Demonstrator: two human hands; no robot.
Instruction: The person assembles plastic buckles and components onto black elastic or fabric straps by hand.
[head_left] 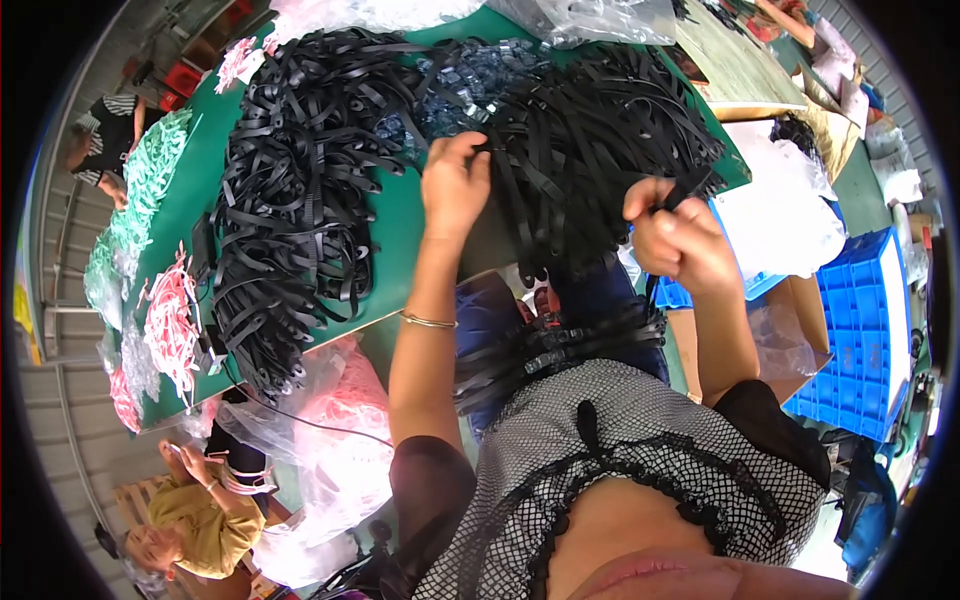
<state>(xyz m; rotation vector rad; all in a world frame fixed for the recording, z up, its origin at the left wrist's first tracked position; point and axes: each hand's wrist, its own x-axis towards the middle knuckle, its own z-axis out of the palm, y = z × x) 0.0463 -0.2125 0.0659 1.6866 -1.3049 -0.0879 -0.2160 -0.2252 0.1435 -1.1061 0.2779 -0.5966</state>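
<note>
My right hand [685,240] is closed around a black strap [688,187], whose dark end sticks up past the fingers. My left hand [455,187] is raised at the near edge of the strap heap, thumb and forefinger pinched together. A small dark bit shows at its fingertips, too little to name. Just beyond lies a loose pile of small clear bluish plastic pieces [470,85]. A thick heap of black straps [600,130] hangs over the table edge between my hands. More black straps [560,345] lie across my lap.
Another big heap of black straps [300,150] covers the green table [400,215] on the left. Pink straps [172,325] and mint-green straps [150,190] lie at its far left side. Blue crates [850,320] and a cardboard box [800,330] stand right. Other people sit at left.
</note>
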